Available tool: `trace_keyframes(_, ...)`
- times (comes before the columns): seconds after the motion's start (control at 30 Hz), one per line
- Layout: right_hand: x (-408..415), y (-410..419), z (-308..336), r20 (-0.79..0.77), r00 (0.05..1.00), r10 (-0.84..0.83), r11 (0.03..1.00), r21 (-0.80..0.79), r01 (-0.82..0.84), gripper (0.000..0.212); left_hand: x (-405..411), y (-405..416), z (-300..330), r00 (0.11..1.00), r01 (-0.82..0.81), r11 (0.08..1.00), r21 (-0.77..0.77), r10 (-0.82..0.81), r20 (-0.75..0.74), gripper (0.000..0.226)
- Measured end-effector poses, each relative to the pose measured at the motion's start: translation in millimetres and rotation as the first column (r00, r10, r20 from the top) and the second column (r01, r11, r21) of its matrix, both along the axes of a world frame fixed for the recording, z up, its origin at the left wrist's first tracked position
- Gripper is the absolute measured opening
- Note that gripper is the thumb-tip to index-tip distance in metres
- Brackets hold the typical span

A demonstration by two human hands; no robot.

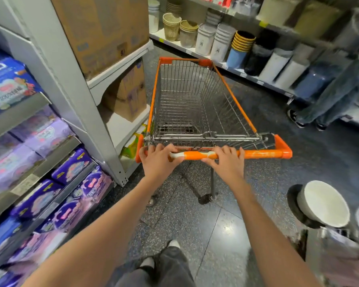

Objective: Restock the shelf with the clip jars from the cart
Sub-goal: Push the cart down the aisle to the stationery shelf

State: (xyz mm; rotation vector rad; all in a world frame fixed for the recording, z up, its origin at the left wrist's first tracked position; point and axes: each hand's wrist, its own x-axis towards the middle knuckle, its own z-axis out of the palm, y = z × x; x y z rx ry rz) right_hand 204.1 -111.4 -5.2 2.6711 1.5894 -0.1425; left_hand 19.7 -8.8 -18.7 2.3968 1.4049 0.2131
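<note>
The left hand (160,160) and right hand (226,160) were curled round the cart (195,104) handle (197,155), its basket stretched lengthwise ahead, no clip jars seen in it

Both forearms are bare right up to the near edge of the shot, so no sleeves showing at all, and no watch, rings or bands on the left hand (158,160) or the right hand (226,162). Down at the near edge you get dark grey trousers (170,264), kinda baggy and creased, and light-coloured shoes (173,243) with pale whitish toes poking out.
</note>
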Motion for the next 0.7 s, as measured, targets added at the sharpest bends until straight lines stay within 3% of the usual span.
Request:
trace_keyframes(0.3, -48, -51, 4, -0.074, 0.997, 0.03, 0.999, -0.018, -0.031, 0.056, -60, -47, 0, 0.999, 0.028, 1.0, -0.005, -0.028, 0.026, 0.038)
trace_keyframes(0.5, -72, -89, 3, -0.195, 0.979, 0.054, 0.999, 0.016, -0.052, 0.047, -96, -74, 4, 0.996, 0.065, 0.997, -0.042, -0.062, 0.061, 0.068)
trace_keyframes(0.7, -101, -140, 2, -0.168, 0.983, 0.073, 0.997, 0.033, -0.069, 0.044, -124, -108, -2, 0.997, 0.068, 0.997, -0.037, -0.066, 0.045, 0.065)
